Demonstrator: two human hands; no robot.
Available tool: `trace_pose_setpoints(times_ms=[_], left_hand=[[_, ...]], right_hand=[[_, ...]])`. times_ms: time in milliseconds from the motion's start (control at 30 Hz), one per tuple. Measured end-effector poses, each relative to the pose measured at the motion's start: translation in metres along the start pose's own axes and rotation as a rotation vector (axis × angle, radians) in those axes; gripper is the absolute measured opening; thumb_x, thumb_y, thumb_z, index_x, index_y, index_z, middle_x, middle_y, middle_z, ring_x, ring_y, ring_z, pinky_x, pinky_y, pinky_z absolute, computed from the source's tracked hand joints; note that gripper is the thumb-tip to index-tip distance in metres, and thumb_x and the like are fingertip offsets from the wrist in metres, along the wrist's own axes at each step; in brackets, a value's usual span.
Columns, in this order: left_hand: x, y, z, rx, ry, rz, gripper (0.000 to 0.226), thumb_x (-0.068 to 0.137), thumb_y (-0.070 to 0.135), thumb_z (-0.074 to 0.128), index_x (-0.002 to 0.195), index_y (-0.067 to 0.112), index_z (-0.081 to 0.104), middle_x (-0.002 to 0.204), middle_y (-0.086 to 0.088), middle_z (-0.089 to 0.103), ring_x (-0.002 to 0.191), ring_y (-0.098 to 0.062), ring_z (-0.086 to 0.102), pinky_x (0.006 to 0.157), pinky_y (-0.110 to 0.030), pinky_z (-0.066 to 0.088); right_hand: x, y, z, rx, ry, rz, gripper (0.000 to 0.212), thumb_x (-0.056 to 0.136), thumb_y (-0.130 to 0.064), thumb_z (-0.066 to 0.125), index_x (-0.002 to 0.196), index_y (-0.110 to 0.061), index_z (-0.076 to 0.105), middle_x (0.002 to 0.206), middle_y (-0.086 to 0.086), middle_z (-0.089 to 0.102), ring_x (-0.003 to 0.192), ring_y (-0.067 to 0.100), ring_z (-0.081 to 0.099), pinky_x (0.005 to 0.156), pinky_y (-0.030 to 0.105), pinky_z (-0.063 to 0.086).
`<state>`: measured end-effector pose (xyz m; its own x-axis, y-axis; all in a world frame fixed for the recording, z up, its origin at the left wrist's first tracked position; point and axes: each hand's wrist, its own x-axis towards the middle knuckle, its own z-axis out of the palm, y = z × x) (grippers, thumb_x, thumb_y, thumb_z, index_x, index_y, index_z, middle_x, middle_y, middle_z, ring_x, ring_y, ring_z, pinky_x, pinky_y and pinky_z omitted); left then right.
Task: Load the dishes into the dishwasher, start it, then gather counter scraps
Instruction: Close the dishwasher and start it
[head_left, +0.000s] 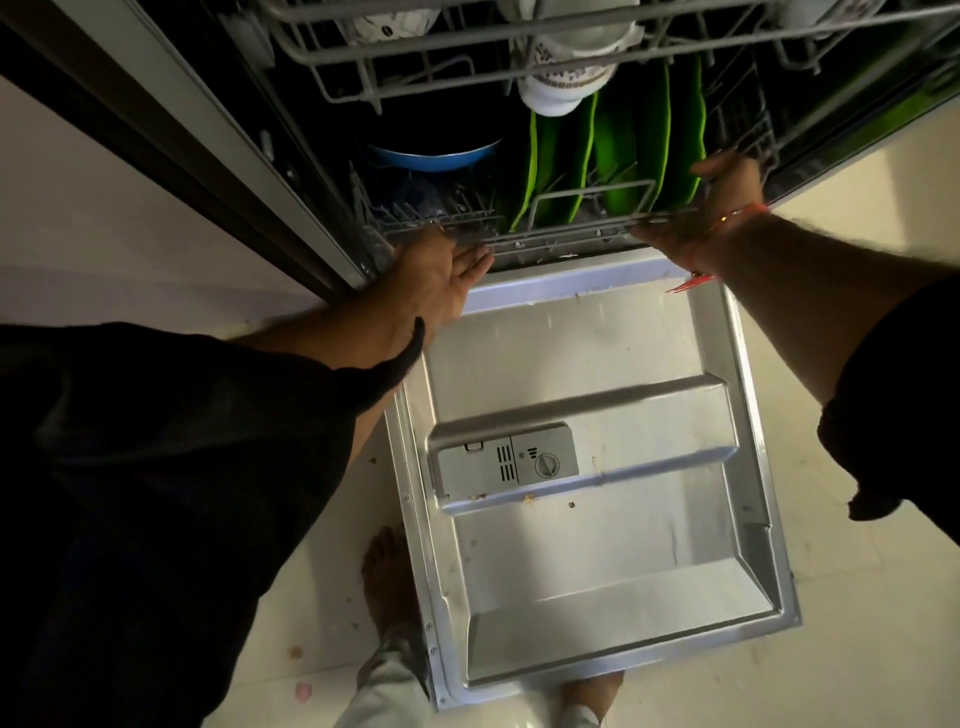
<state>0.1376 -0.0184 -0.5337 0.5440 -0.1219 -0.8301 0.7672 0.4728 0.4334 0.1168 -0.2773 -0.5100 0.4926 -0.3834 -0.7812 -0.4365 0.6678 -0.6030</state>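
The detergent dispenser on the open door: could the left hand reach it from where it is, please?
Probably yes: the left hand rests open at the lower rack's front, and the door around the detergent dispenser lies bare.

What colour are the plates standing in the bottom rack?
Bright green plates, clearest in the head view.

two hands (441, 270), three green plates (634, 156), one blue pan (431, 156), two racks (571, 228)

Dim overall; dishwasher interior (415, 104) near black. Soft glare on steel door (597, 561). Sleeves crushed to shadow. Wide-angle bending at edges; slight motion blur.
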Motion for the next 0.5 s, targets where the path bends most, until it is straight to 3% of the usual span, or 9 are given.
trace_pose_setpoints(times_ms=[100,167,233,333,500], left_hand=[[-0.003,0.003,-0.008,0.145,-0.029,-0.057,0.038,0.108,0.012,0.03,0.141,0.001,0.045,0.14,-0.017,0.056,0.128,-0.031,0.056,0.089,-0.042,0.052],[-0.008,0.001,-0.016,0.277,-0.013,-0.054,0.036,0.108,0.016,0.034,0.141,0.007,0.046,0.145,-0.01,0.053,0.126,-0.031,0.058,0.082,-0.042,0.054],[-0.014,-0.005,-0.026,0.396,0.016,-0.025,0.034,0.107,0.02,0.04,0.138,0.011,0.048,0.143,-0.004,0.054,0.115,-0.027,0.063,0.076,-0.039,0.056],[-0.027,-0.027,-0.044,0.549,0.052,0.062,0.033,0.105,0.025,0.049,0.137,0.018,0.051,0.131,0.0,0.058,0.103,-0.021,0.064,0.064,-0.033,0.055],[-0.057,-0.09,-0.081,0.746,0.087,0.135,0.028,0.103,0.027,0.054,0.131,0.024,0.056,0.118,0.006,0.059,0.108,-0.02,0.063,0.081,-0.041,0.06]], right_hand=[[-0.004,0.011,-0.006,-0.065,0.0,-0.017,0.057,0.069,-0.019,0.058,0.125,-0.01,0.052,0.13,0.017,0.057,0.111,0.04,0.063,0.094,0.052,0.051],[-0.006,0.02,-0.01,-0.073,-0.001,-0.034,0.032,0.087,-0.024,0.053,0.118,-0.015,0.052,0.132,0.013,0.053,0.111,0.039,0.062,0.092,0.049,0.053],[-0.01,0.03,-0.014,-0.081,-0.034,-0.022,0.017,0.094,-0.028,0.048,0.108,-0.02,0.054,0.131,0.011,0.056,0.11,0.037,0.062,0.091,0.048,0.053],[-0.022,0.051,-0.024,-0.105,-0.081,0.013,0.017,0.096,-0.031,0.047,0.109,-0.022,0.056,0.129,0.01,0.06,0.109,0.038,0.063,0.093,0.051,0.053],[-0.048,0.097,-0.059,-0.153,-0.126,0.113,0.024,0.098,-0.032,0.049,0.117,-0.019,0.055,0.125,0.007,0.063,0.109,0.037,0.064,0.094,0.05,0.053]])
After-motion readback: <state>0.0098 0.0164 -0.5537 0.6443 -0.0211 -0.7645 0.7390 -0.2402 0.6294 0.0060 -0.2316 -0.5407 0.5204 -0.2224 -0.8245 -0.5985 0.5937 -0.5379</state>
